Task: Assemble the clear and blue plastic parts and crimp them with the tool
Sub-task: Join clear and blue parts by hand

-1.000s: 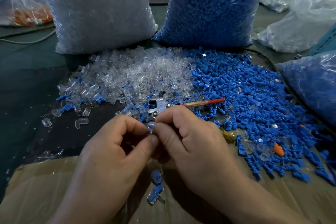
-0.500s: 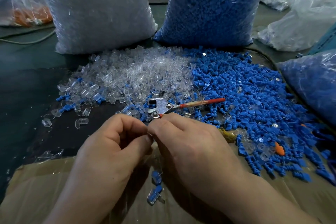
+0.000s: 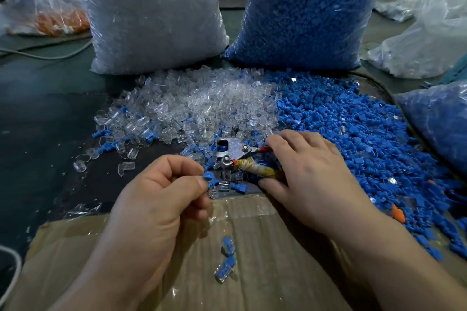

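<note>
Two joined pieces lie on the cardboard near me, blue inside clear, and I take them for finished work (whether they are crimped I cannot tell from here). My left hand is curled, thumb and forefinger pinching a blue part just left of centre; my fingers hide whether a clear shell already sits on it. My right hand lies over the handles of the crimp tool, fingers spread on the far side by the red handle, thumb on the near side of the cloth-wrapped one, loose rather than clamped as far as I can see. The tool's metal head rests on the table just beyond the pinched part, apart from it.

So this piece looks to be between assembly and crimping: the tool must be lifted and closed on it. Plenty remains, judging by the clear pile on the far left, the blue pile on the right, and the full bags behind them.
</note>
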